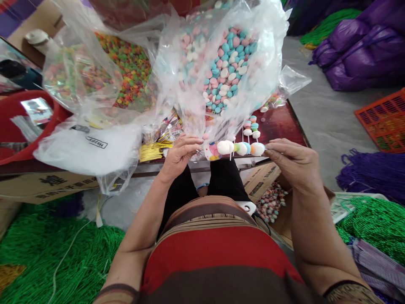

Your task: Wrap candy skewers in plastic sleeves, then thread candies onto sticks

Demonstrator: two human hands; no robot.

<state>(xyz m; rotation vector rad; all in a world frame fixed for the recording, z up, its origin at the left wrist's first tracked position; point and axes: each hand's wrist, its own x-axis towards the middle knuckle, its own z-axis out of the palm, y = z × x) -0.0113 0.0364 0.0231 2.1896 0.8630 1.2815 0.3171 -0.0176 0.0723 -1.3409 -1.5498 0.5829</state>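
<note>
A skewer of candies (242, 148), white, green, blue and orange, lies sideways above my lap at the table's front edge. My right hand (292, 158) pinches its right end. My left hand (183, 154) has its fingers pressed together at the left end, beside a small printed wrapper (211, 150) with coloured spots; the fingertips seem to hold the wrapper's edge. Behind the skewer, more candy skewers (253, 126) lie on the dark red table (281, 124). A big clear bag of pink, blue and white candies (226, 67) stands open further back.
At the left are a bag of coloured rings (129, 67), a red basin (58, 122), a white plastic bag (91, 147) and yellow ties (153, 152). Below right, a cardboard box holds finished-looking candies (272, 202). An orange crate (384, 122) and purple bundles (363, 46) are on the floor.
</note>
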